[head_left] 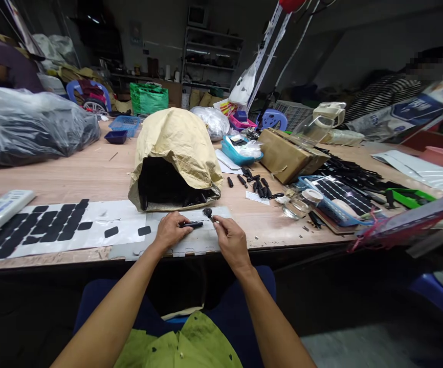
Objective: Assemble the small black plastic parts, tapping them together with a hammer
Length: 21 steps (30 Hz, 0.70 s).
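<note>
The left hand (171,231) has its fingers closed around a thin black stick (191,224), which lies flat on the white sheet (191,248) at the near edge of the table (102,174). The right hand (229,240) pinches a small round black piece (207,211) between thumb and finger, right at the stick's 3 o'clock end.

To do this well, I think the left hand should hold the stick flat and steady. The right hand should bring the round piece in straight, with a soft push, so it does not tip or slip.

The brown paper sack (175,148) sits at 12 o'clock from the hands. A sheet of black pads (52,225) lies at 9 o'clock. Loose black bits (258,186) lie at 2 o'clock.

It is hard to see if the stick and the round piece touch. The fingertips cover part of both. The inside of the sack is too dark to make out.
</note>
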Each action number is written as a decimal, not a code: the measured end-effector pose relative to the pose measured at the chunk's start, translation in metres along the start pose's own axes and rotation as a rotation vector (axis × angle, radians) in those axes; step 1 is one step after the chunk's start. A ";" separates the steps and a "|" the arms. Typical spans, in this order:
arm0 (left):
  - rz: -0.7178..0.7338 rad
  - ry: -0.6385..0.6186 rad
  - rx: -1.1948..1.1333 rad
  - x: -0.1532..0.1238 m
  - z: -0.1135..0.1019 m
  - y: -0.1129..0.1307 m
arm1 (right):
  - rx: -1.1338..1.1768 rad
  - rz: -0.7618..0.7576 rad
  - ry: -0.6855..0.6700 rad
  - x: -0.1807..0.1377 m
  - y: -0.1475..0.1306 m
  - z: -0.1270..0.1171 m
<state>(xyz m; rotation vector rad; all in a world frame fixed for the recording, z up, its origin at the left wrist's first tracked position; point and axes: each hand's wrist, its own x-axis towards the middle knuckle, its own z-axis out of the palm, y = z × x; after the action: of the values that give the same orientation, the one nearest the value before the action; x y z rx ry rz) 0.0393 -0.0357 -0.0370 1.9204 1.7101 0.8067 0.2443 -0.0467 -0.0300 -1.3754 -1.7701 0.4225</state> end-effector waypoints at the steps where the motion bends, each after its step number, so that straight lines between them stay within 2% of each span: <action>1: -0.001 -0.002 -0.003 0.000 0.000 0.000 | 0.031 -0.016 -0.028 -0.003 -0.006 0.001; 4: 0.002 0.000 -0.006 0.000 0.000 0.001 | 0.040 -0.034 -0.047 -0.010 -0.015 0.005; 12: -0.010 -0.004 0.001 0.001 0.000 0.002 | -0.068 -0.021 -0.085 -0.016 -0.012 0.011; 17: -0.029 -0.030 -0.009 0.001 -0.001 0.002 | -0.001 -0.090 -0.063 -0.013 -0.022 0.013; 21: -0.019 -0.026 0.002 0.000 -0.001 0.001 | -0.071 -0.106 -0.118 -0.014 -0.026 0.019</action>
<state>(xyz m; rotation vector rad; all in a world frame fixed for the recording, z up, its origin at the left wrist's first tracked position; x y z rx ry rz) 0.0394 -0.0354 -0.0357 1.9048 1.7120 0.7694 0.2140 -0.0639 -0.0294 -1.3219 -1.9609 0.3935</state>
